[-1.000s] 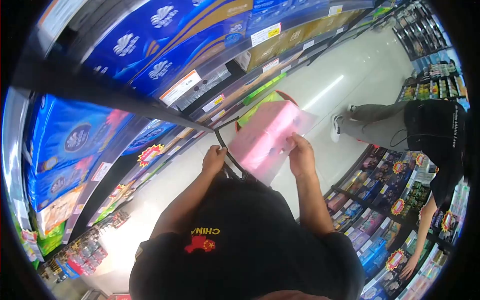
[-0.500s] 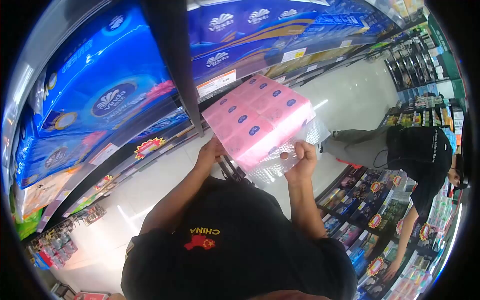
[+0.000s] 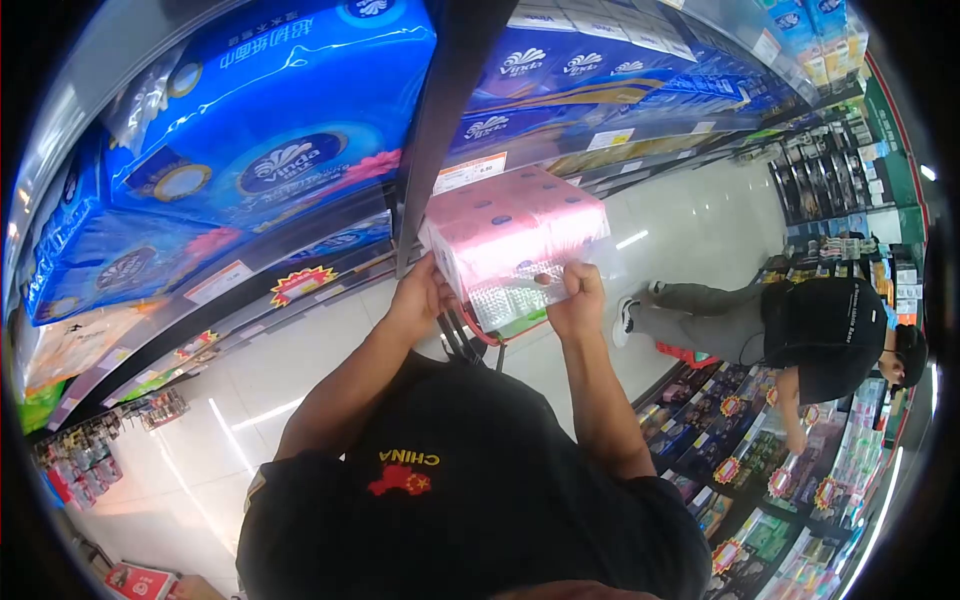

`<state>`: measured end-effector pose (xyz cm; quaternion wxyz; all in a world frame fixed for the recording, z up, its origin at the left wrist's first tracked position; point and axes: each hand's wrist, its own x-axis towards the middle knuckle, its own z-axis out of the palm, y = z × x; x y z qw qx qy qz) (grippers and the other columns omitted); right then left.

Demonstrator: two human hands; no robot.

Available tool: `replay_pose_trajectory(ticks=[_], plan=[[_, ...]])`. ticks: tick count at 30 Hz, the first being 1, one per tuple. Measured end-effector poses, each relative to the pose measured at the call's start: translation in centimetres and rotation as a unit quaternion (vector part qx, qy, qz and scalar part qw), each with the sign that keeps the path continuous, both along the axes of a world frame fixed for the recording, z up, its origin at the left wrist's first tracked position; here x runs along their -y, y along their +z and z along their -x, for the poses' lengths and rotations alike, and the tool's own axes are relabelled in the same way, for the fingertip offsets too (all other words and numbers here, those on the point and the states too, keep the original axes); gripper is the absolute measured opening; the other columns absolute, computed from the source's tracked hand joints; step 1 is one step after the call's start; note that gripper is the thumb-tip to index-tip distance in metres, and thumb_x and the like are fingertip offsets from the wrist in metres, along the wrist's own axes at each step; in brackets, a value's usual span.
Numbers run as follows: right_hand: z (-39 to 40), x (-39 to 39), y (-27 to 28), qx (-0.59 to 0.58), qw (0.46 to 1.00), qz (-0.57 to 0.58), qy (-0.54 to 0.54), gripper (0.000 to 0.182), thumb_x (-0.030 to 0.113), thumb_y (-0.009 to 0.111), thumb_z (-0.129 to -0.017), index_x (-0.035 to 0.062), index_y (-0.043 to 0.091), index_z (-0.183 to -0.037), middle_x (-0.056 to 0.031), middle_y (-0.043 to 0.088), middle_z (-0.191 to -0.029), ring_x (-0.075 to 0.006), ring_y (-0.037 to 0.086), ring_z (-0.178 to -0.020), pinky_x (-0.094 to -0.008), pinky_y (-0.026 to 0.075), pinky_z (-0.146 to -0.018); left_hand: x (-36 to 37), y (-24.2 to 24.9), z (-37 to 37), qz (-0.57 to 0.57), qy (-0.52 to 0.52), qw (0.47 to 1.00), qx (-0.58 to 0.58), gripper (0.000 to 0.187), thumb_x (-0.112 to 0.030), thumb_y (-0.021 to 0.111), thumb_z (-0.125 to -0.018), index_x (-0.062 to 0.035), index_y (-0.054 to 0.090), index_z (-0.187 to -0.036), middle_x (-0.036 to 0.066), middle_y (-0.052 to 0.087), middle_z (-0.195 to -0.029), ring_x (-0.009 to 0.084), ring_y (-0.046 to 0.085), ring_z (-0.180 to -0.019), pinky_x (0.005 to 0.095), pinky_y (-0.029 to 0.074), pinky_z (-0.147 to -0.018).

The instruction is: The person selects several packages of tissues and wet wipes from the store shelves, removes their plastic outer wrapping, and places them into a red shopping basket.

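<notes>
A pink pack of tissues in clear plastic wrap is in front of my chest, beside the shelf edge. My left hand grips its near left side, with the fingertips partly hidden. At the right, my right hand is closed on the loose clear wrap at the pack's near end. Just below the pack, part of a basket with a red rim and dark handles shows, and something green shows at its edge.
Blue Vinda tissue packs fill the shelves at left and above, along with price tags. On the right, a person in a black shirt reaches toward a shelf of small packaged goods. Pale tiled floor lies between.
The pack has tilted, so its near end now faces me more. Both hands have stayed on it. The basket rim has come into view, and the other person's arm has moved up the shelf.
</notes>
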<state>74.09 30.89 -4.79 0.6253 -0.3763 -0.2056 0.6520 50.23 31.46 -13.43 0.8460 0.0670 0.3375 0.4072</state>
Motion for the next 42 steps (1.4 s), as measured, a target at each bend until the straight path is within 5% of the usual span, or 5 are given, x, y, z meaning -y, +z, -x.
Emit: replay_pose_trajectory(ticks=[10, 22, 34, 40, 42], plan=[[2.5, -4.8, 4.2, 0.024, 0.999, 0.042, 0.021, 0.026, 0.022, 0.057, -0.083, 0.0149, 0.041, -0.064, 0.0009, 0.042, -0.068, -0.022, 0.05, -0.077, -0.0409, 0.044, -0.084, -0.1, 1.6, 0.3, -0.03, 0.061, 0.997, 0.046, 0.041, -0.042, 0.038, -0.102, -0.0089, 0.059, -0.114, 0.007, 0.07, -0.099, 0.0186, 0.067, -0.086, 0.0275, 0.048, -0.065], [3.6, -10.2, 2.6, 0.059, 0.989, -0.093, 0.098, 0.034, 0.021, 0.052, -0.091, 0.0025, 0.055, -0.119, -0.0101, 0.063, -0.11, -0.0229, 0.06, -0.105, -0.0373, 0.045, -0.093, -0.5, 4.4, 0.7, -0.128, 0.062, 0.99, 0.004, 0.038, -0.034, 0.037, -0.104, -0.0116, 0.049, -0.132, 0.01, 0.068, -0.104, 0.0205, 0.067, -0.091, 0.0267, 0.049, -0.068], [5.6, -6.9, -0.1, 0.125, 0.991, -0.034, -0.025, 0.03, 0.016, 0.055, -0.089, 0.0068, 0.058, -0.117, -0.0052, 0.061, -0.106, -0.0164, 0.057, -0.099, -0.0302, 0.045, -0.087, -2.8, 6.7, -0.3, -0.208, 0.069, 0.975, -0.032, 0.05, -0.025, 0.041, -0.103, -0.0159, 0.026, -0.15, 0.016, 0.065, -0.115, 0.0229, 0.068, -0.096, 0.0267, 0.051, -0.068], [2.0, 1.4, -11.8, 0.261, 0.92, 0.121, 0.266, 0.021, 0.016, 0.062, -0.086, 0.0066, 0.064, -0.105, -0.0006, 0.061, -0.093, -0.0111, 0.056, -0.087, -0.025, 0.045, -0.079, -3.7, 6.5, -1.1, -0.22, 0.037, 0.971, -0.088, 0.049, -0.023, 0.041, -0.103, -0.0172, 0.029, -0.15, 0.013, 0.066, -0.115, 0.021, 0.068, -0.097, 0.0251, 0.052, -0.07], [1.1, 6.4, -16.4, 0.458, 0.834, 0.119, 0.282, 0.029, 0.027, 0.059, -0.089, 0.0033, 0.064, -0.106, -0.0099, 0.066, -0.096, -0.0219, 0.062, -0.093, -0.0342, 0.048, -0.084, -3.6, 6.5, -1.4, -0.207, 0.021, 0.971, -0.117, 0.049, -0.023, 0.042, -0.103, -0.017, 0.031, -0.15, 0.013, 0.065, -0.115, 0.0215, 0.067, -0.098, 0.0275, 0.051, -0.07]])
